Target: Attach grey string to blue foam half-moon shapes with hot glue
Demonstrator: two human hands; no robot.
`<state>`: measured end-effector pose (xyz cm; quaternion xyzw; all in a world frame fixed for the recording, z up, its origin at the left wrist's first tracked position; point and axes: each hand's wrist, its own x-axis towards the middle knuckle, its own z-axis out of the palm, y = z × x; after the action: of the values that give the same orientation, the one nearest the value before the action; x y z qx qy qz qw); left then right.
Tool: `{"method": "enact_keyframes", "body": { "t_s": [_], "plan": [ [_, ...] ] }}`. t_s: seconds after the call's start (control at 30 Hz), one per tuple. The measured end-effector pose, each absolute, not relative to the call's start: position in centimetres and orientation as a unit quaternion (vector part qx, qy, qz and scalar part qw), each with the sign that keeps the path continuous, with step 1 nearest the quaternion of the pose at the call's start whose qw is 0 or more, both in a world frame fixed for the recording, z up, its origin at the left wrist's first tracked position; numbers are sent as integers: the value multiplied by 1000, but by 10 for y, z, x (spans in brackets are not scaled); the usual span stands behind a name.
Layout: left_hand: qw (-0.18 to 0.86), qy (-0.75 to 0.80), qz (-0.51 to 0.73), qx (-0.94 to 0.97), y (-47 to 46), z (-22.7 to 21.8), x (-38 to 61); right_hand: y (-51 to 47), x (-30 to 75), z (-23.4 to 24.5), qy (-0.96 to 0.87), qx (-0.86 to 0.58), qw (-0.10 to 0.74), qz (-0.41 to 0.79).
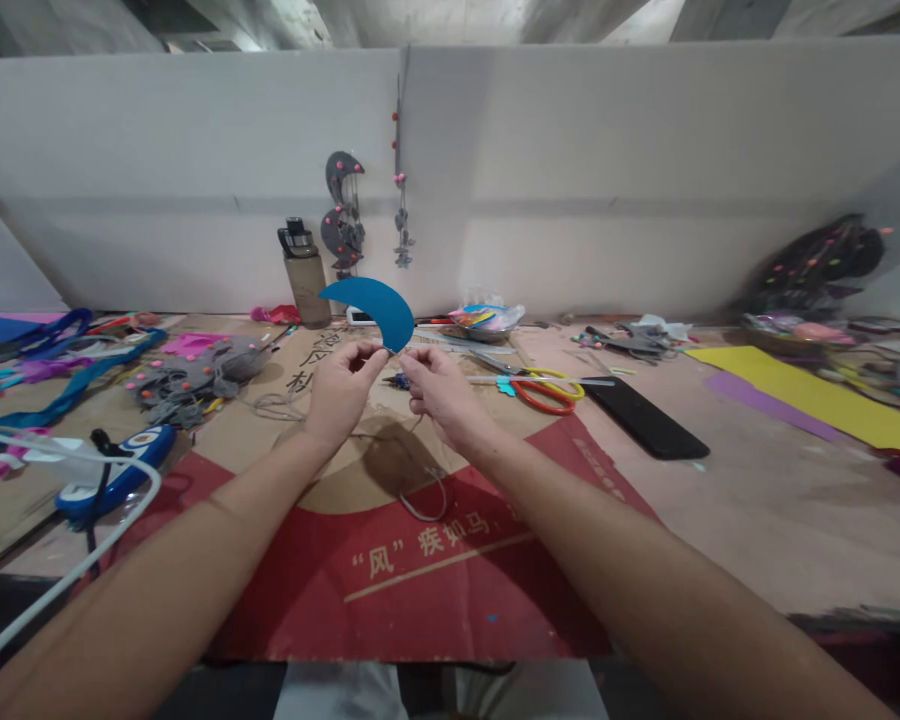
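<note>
A flat blue crescent-shaped piece [390,308] stands up above the cardboard, its lower end pinched between the fingertips of both hands. My left hand [341,395] is closed on it from the left, thumb and forefinger together. From the right, my right hand [439,392] pinches close to the same lower edge. A thin grey cord [444,500] trails below the hands onto the cardboard. Whether the cord also runs between the fingertips is too small to tell. Scissors [546,392] with orange and yellow handles lie just right of my right hand.
Beneath my arms lies red-and-brown cardboard [420,600]. A black phone [645,418] and yellow sheet [810,395] are on the right. To the left are a grey felt bundle [195,378], blue glue gun [131,465] and white cable [139,510]. A bottle [305,280] stands behind.
</note>
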<state>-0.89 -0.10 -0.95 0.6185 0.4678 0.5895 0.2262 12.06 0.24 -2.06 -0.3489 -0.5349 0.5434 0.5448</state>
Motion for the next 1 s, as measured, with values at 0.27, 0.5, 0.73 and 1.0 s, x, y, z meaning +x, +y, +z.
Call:
{"method": "enact_keyframes", "body": {
  "t_s": [0.27,0.5,0.73,1.0],
  "plan": [
    [345,439,596,577,2,-13,-5,11,124,-24,-530,-385,583,480],
    [417,393,604,555,4,-16,-5,11,125,-24,-536,-398,586,460],
    [497,351,587,534,4,-15,-5,6,126,-21,-524,-382,594,476],
    [616,308,546,477,7,-11,-7,7,128,-23,-512,-319,581,546]
  ]
}}
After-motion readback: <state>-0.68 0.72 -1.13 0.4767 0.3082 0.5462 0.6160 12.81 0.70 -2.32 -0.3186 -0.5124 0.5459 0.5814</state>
